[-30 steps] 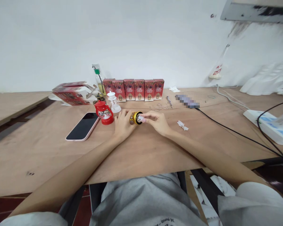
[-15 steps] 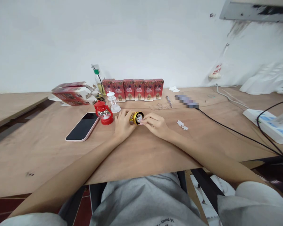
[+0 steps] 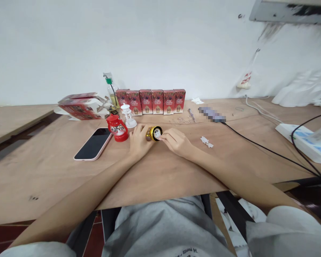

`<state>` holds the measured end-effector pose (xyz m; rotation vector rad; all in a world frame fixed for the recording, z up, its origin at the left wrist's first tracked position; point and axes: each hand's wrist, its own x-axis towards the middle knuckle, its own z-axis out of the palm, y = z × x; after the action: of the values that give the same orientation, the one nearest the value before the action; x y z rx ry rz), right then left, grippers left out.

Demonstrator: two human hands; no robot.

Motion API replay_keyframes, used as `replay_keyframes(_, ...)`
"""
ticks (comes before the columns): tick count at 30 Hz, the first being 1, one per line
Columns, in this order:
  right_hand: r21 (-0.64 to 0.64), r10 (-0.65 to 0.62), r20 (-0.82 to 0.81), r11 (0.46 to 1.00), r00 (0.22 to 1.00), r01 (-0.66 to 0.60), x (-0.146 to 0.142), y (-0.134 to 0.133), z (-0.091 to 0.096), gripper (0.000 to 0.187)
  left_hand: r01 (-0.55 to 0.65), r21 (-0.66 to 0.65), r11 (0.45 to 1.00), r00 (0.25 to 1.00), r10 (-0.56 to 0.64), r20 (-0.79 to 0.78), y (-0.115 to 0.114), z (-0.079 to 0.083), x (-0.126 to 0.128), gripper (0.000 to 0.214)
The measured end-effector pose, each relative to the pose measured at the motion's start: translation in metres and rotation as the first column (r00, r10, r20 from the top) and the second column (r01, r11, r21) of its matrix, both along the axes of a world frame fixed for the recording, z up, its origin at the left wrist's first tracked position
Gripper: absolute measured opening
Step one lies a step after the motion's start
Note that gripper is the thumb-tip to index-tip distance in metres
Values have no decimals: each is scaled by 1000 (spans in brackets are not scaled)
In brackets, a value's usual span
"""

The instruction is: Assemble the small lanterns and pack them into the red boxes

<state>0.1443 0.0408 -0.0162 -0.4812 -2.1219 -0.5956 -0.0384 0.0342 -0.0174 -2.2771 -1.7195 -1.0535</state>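
Observation:
My left hand (image 3: 140,141) is closed around a small gold lantern (image 3: 151,134) lying on its side, its round base turned toward my right hand. Inside the black-rimmed base a white insert shows. The fingers of my right hand (image 3: 176,142) are pinched together at the lower right edge of that base; whatever is between the fingertips is too small to make out. To the left of my left hand stand a red lantern (image 3: 117,129) and a white lantern (image 3: 128,117), both upright. A darker lantern (image 3: 112,110) is partly hidden behind the red one.
A phone (image 3: 93,144) lies at left, near flattened red boxes (image 3: 81,106). Several upright red boxes (image 3: 157,102) line the wall beside a green-capped bottle (image 3: 111,92). At right are a screwdriver-like tool (image 3: 192,115), white scraps (image 3: 207,142), a cabled device (image 3: 212,115) and a power strip (image 3: 307,141).
My right hand's fingers have curled in slightly at the lantern's base, and the hand has turned a little. The lantern has shifted slightly left and up; the other objects have stayed put.

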Motion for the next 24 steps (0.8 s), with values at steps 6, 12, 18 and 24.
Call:
replay_keyframes(6,-53,-62,53,996,997,65,-2,3,-3,23,0,-20,1000,1000,-1,-14,-3,3,2,36)
replay_keyframes(12,-142,32,47,990,998,-25,0,3,-4,18,-4,-33,999,1000,5,16,-2,3,1,36)
replay_keyframes(18,-103,159,100,984,982,-149,3,6,-5,20,-9,-39,999,996,12,87,1,2,-1,35)
replay_keyframes(24,-49,115,91,993,989,-111,5,11,-4,17,28,-19,999,996,-26,88,1,1,-2,35)
